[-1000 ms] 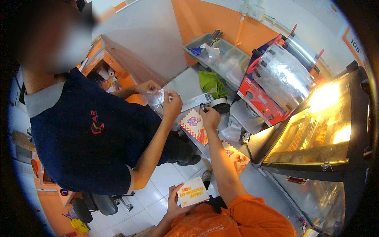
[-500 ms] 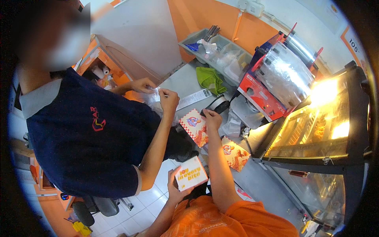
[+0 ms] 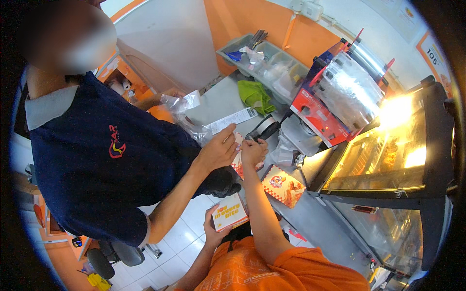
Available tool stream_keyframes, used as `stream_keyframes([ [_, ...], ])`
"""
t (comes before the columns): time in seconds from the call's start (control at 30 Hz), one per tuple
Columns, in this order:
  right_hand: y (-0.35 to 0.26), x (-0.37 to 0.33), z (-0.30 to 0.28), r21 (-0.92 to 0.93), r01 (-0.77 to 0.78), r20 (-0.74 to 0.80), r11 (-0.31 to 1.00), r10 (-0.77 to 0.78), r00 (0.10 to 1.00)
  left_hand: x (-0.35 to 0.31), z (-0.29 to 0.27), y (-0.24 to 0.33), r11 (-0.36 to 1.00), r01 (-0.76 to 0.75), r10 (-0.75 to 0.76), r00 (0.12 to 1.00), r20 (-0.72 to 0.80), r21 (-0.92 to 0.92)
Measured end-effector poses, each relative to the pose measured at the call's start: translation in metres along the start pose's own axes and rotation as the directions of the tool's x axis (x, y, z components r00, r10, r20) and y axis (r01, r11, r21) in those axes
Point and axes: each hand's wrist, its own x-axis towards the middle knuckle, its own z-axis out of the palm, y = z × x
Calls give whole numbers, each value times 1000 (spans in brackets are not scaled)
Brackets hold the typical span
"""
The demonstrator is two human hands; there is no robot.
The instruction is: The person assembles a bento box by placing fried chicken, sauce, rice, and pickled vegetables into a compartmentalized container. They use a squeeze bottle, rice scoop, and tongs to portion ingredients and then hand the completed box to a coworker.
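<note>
Co-worker's navy shirt [image 3: 97, 169] at far L; clear plastic bag [image 3: 187, 121] at their front. Person's L hand [image 3: 212, 232]: grip clasped on side of white box [image 3: 230, 212] w/ yellow lettering, box up over tiled floor [image 3: 182, 228]. Co-worker's nearer hand [image 3: 219, 149] is by a printed carton [image 3: 238, 164] on grey counter [image 3: 213, 100], partly hidden. R hand [image 3: 254, 153] btwn that & tape roll [image 3: 267, 127], fingers bent; can't tell if grip has anything. 2nd carton [image 3: 284, 185] nr lit display case [image 3: 381, 157], far R.
</note>
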Motion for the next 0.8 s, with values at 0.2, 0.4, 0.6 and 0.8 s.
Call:
stream_keyframes([
  [0.2, -9, -2, -16, -76, 86, 22, 993, -85, 996, 2, 1, 0, 1000, 13, -13, 1000, -17, -9],
  [0.4, 22, 7, -6, 18, 375, 5, 927, -375, 927, 14, 7, 13, 999, -29, 29, 1000, -8, 13],
  [0.6, 28, 23, -73, 109, 508, 172, 855, -519, 837, 16, 23, 42, 987, 23, -32, 998, -56, -156],
  [0.8, 46, 41, -174, 403, 69, 476, 912, -273, 836, 37, 47, 48, 960, 67, -96, 991, -95, -272],
])
